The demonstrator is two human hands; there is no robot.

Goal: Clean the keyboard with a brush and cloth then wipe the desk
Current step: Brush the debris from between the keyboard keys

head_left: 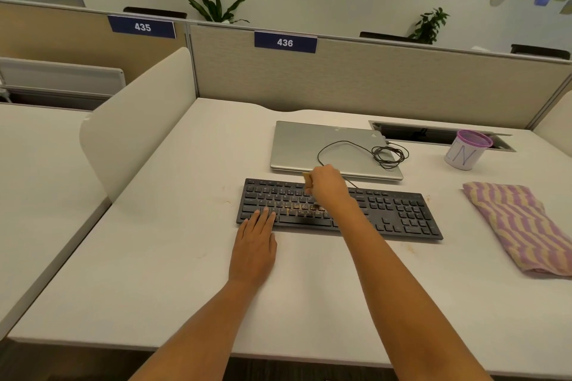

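A black keyboard lies across the middle of the white desk, with brownish crumbs on its middle keys. My right hand hovers over the keyboard's upper middle and grips a small brush by its wooden handle; the bristles are hidden under the hand. My left hand lies flat with straight fingers, its fingertips on the keyboard's lower left edge. A folded cloth with purple and beige stripes rests on the desk to the right of the keyboard.
A shut silver laptop sits behind the keyboard with a coiled black cable on it. A white cup with a purple rim stands at the back right by a cable slot. Partition panels bound the desk at the back and left.
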